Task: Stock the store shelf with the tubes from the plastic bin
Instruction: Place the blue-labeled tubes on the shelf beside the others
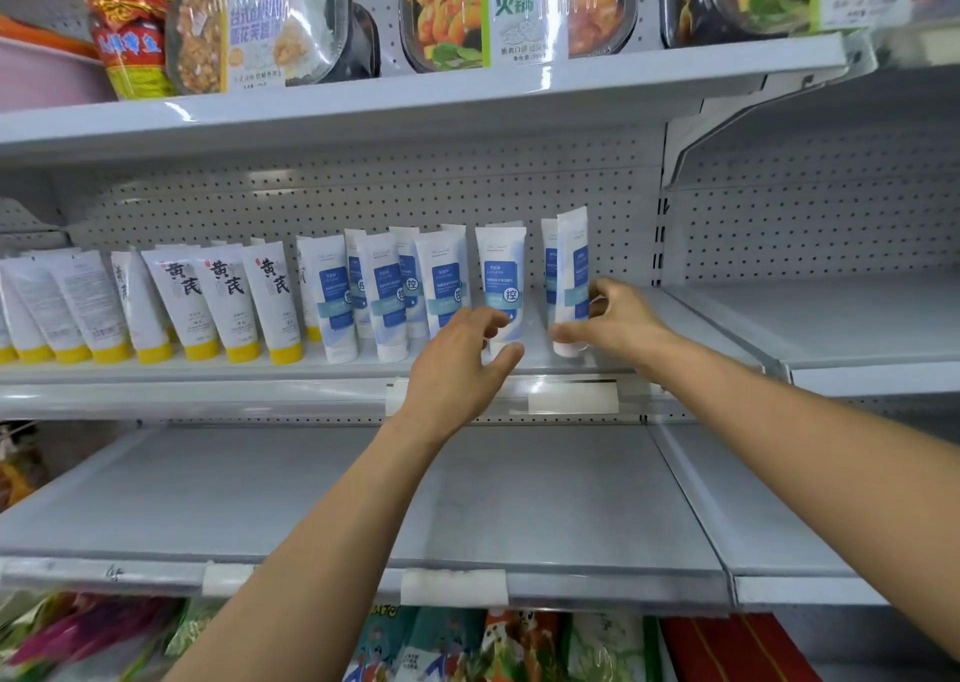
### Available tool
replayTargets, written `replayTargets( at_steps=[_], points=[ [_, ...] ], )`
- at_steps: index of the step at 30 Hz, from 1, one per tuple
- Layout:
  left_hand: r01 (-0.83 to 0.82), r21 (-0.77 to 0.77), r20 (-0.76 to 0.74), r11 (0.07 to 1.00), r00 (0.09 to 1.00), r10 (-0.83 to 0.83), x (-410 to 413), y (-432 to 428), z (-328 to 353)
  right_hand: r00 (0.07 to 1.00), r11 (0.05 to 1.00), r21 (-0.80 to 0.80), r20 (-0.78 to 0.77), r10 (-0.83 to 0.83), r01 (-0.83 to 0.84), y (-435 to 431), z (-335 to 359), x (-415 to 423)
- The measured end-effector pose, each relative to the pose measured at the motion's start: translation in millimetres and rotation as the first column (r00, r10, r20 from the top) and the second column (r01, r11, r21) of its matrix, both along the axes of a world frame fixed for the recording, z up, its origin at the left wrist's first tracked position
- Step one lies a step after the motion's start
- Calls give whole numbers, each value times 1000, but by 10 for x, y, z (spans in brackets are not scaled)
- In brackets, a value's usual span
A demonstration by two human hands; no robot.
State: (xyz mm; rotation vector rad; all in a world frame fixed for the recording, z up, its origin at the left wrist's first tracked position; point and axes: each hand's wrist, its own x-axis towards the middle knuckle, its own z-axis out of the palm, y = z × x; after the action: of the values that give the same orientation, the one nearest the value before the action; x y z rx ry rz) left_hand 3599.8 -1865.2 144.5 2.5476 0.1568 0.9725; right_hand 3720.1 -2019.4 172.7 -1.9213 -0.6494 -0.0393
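Pinches the end tube with the right hand. Holds the left hand open by the next tube.

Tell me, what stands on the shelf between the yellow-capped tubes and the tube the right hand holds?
The head view shows blue-labelled white tubes standing cap-down in that stretch; the left hand reaches toward the rightmost one.

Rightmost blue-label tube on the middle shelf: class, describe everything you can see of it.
The rightmost blue-label tube is white, glossy plastic with a blue panel, standing cap-down, flat crimped end up, turned partly side-on. It ends the row on the middle shelf. The right hand pinches its lower part.
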Motion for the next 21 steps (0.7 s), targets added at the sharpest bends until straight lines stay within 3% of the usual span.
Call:
replayTargets(
  at_steps=[10,21],
  points=[
    [-19,98,-39,995,999,23,42,111,2,999,997,-67,-9,-44,44,134,-72,125],
    [6,83,-45,997,999,-3,51,147,10,998,994,-98,-35,-45,41,152,-72,138]
  ],
)
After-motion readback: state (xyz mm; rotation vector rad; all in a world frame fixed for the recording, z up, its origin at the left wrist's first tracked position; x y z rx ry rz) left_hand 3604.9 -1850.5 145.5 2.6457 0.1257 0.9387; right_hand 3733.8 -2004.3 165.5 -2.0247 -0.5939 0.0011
